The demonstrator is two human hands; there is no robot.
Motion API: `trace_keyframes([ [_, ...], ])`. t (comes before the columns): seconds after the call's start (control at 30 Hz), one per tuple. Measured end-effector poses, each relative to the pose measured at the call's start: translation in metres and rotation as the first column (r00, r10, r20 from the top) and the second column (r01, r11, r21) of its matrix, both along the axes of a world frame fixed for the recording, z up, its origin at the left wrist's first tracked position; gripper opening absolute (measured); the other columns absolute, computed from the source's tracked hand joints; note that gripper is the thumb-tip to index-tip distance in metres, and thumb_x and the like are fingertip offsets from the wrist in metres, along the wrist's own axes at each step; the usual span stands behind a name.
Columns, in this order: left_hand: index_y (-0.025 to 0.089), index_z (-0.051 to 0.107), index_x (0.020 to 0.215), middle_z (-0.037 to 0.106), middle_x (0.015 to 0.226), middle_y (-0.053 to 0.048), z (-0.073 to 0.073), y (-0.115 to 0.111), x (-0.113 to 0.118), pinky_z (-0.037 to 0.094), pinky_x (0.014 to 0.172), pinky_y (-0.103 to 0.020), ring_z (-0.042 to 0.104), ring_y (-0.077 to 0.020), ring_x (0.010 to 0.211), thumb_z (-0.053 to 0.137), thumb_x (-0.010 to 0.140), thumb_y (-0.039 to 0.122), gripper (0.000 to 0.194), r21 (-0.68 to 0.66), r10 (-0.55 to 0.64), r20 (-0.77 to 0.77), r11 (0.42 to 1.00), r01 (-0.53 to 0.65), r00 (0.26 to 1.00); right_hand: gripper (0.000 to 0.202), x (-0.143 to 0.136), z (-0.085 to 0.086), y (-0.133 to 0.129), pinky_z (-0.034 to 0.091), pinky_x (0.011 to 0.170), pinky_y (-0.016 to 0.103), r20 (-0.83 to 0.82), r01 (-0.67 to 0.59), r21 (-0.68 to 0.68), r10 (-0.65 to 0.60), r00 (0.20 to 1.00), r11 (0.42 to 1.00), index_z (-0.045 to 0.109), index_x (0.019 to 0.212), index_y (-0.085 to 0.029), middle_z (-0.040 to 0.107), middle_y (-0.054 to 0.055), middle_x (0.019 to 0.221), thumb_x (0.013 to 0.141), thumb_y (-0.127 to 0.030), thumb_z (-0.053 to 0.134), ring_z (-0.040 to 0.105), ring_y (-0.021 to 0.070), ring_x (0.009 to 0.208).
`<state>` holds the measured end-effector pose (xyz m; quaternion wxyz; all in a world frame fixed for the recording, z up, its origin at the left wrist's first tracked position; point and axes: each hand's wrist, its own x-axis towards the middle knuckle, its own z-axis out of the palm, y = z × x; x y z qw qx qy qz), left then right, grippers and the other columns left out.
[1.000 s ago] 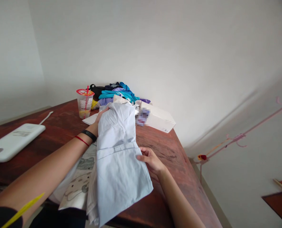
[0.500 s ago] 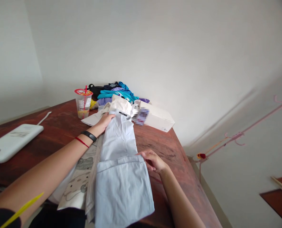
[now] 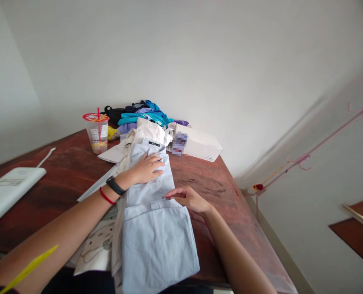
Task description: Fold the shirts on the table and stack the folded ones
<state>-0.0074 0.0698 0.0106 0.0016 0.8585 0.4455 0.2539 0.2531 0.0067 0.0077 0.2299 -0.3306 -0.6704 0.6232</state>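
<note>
A long, folded light blue garment [image 3: 157, 241] with a dark label at its far end runs toward me over the table edge, its near part turned back on itself. My left hand [image 3: 146, 168] lies flat on its upper part, fingers spread. At the stitched edge of the turned-back part, my right hand [image 3: 189, 198] has thumb and fingers closed on the cloth. Under the garment's left side, a beige cloth and a white printed cloth [image 3: 96, 247] stick out. Beyond its far end is a white ribbed cloth [image 3: 147, 130].
The reddish-brown wooden table [image 3: 200, 179] holds a plastic drink cup with straw [image 3: 98, 134], a white power bank [image 3: 13, 190] with a short cable, a white box [image 3: 200, 143] and a pile of coloured clothes [image 3: 144, 117]. A pink rack [image 3: 328, 145] stands at the right.
My left hand has moved from the garment's far left edge onto its upper surface and spread flat. My right hand has slid left along the turned-back edge. The view has shifted slightly.
</note>
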Motion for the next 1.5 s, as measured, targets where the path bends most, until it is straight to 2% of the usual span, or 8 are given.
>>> trace_keyframes([
  [0.63, 0.029, 0.069, 0.128, 0.058, 0.15, -0.008, -0.015, 0.001, 0.009, 0.018, 0.125, -0.061, 0.037, -0.0305, 0.15, 0.05, 0.102, 0.04, 0.034, -0.043, 0.103, -0.135, 0.993, -0.109, 0.985, 0.07, 0.003, 0.005, -0.023, 0.056, 0.082, 0.03, -0.172, -0.227, -0.316, 0.179, 0.969, 0.921, 0.079, 0.107, -0.013, 0.077, 0.012, 0.11, 0.075, -0.075, 0.075, 0.071, 0.0229, 0.099],
  [0.7, 0.03, 0.068, 0.128, 0.057, 0.151, -0.008, -0.014, 0.001, 0.01, 0.018, 0.125, -0.061, 0.036, -0.0306, 0.151, 0.049, 0.102, 0.04, 0.034, -0.046, 0.114, -0.15, 0.991, -0.122, 0.982, 0.082, 0.004, 0.009, -0.022, 0.057, 0.071, 0.03, -0.258, -0.443, -0.376, 0.367, 0.894, 0.814, 0.077, 0.104, -0.008, 0.078, 0.014, 0.095, 0.068, -0.082, 0.075, 0.074, 0.0241, 0.084],
  [0.8, 0.03, 0.068, 0.129, 0.056, 0.151, -0.007, -0.013, 0.001, 0.01, 0.019, 0.125, -0.062, 0.035, -0.0309, 0.152, 0.049, 0.103, 0.041, 0.034, -0.056, 0.125, -0.171, 0.989, -0.136, 0.977, 0.099, 0.004, 0.024, -0.019, 0.06, 0.072, 0.039, -0.351, -0.826, -0.408, 0.769, 0.534, 0.388, 0.074, 0.11, -0.002, 0.078, 0.021, 0.088, 0.062, -0.089, 0.072, 0.077, 0.0338, 0.081],
  [0.87, 0.03, 0.068, 0.129, 0.056, 0.152, -0.007, -0.012, 0.001, 0.011, 0.02, 0.125, -0.061, 0.035, -0.031, 0.152, 0.049, 0.103, 0.041, 0.034, -0.06, 0.125, -0.182, 0.989, -0.138, 0.975, 0.096, 0.005, 0.032, -0.018, 0.061, 0.071, 0.042, -0.39, -0.885, -0.387, 0.823, 0.413, 0.26, 0.073, 0.113, -0.003, 0.078, 0.022, 0.085, 0.066, -0.088, 0.07, 0.077, 0.0352, 0.077],
  [1.03, 0.029, 0.068, 0.131, 0.056, 0.152, -0.007, -0.009, -0.003, 0.013, 0.02, 0.125, -0.061, 0.036, -0.0313, 0.151, 0.049, 0.103, 0.041, 0.036, -0.064, 0.137, -0.185, 0.986, -0.151, 0.973, 0.077, 0.002, 0.022, -0.013, 0.058, 0.051, 0.029, -0.465, -0.623, -0.312, 0.456, 0.759, 0.717, 0.075, 0.1, -0.008, 0.064, 0.001, 0.049, 0.083, -0.082, 0.06, 0.047, 0.0111, 0.03],
  [1.13, 0.03, 0.068, 0.13, 0.057, 0.151, -0.007, -0.008, -0.003, 0.013, 0.02, 0.125, -0.061, 0.036, -0.0308, 0.151, 0.049, 0.103, 0.041, 0.035, -0.067, 0.143, -0.179, 0.985, -0.157, 0.974, 0.062, -0.005, 0.006, -0.006, 0.058, 0.049, 0.027, -0.417, -0.33, -0.325, 0.179, 0.891, 0.886, 0.073, 0.094, -0.011, 0.061, -0.003, 0.049, 0.09, -0.071, 0.059, 0.04, 0.0077, 0.03],
  [1.3, 0.029, 0.068, 0.131, 0.056, 0.152, -0.007, -0.008, -0.002, 0.013, 0.021, 0.124, -0.062, 0.036, -0.0311, 0.151, 0.049, 0.102, 0.041, 0.036, -0.075, 0.139, -0.181, 0.985, -0.155, 0.974, 0.047, -0.015, -0.012, 0.005, 0.056, 0.051, 0.025, -0.243, 0.014, -0.278, -0.085, 0.966, 0.961, 0.071, 0.088, -0.012, 0.061, -0.003, 0.052, 0.089, -0.059, 0.067, 0.049, 0.0081, 0.037],
  [1.5, 0.03, 0.068, 0.13, 0.057, 0.151, -0.007, -0.009, -0.003, 0.013, 0.021, 0.124, -0.061, 0.036, -0.0307, 0.151, 0.049, 0.102, 0.04, 0.035, -0.066, 0.141, -0.172, 0.986, -0.154, 0.975, 0.043, -0.015, -0.019, 0.008, 0.034, 0.04, 0.017, -0.127, 0.018, -0.215, -0.047, 0.991, 0.977, 0.069, 0.086, -0.012, 0.067, 0.001, 0.056, 0.087, -0.055, 0.071, 0.052, 0.0075, 0.04],
])
